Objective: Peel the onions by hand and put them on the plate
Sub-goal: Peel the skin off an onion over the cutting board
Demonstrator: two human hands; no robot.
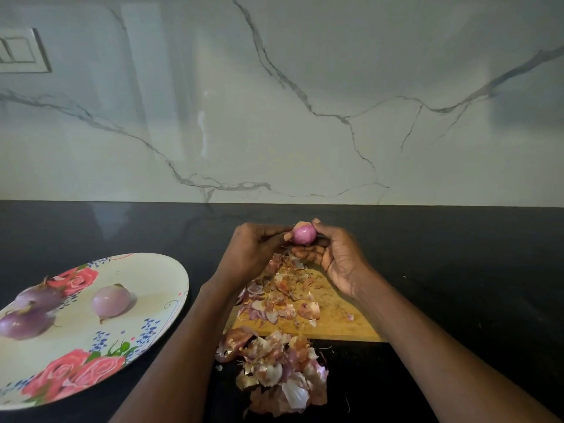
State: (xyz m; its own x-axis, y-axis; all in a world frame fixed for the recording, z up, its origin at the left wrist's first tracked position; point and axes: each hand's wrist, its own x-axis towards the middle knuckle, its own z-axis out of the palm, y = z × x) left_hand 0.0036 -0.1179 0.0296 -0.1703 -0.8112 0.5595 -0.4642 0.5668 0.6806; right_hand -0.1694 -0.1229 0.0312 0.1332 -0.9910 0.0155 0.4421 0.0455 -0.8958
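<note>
A small purple onion [304, 234] is held above the far end of a wooden cutting board [335, 315]. My right hand [335, 257] grips it with thumb on top and fingers underneath. My left hand [256, 248] pinches its left side with the fingertips. A bit of pale dry skin clings to the onion's top. To the left lies a white floral plate [146, 279] carrying three peeled onions: one near the middle [110, 301] and two at the left edge [38, 296] [23, 325].
Loose onion skins [283, 294] cover the board, and a bigger heap of skins [274, 370] lies on the black countertop [457, 254] in front of it. A marble wall rises behind, with a switch plate [21, 50] at upper left.
</note>
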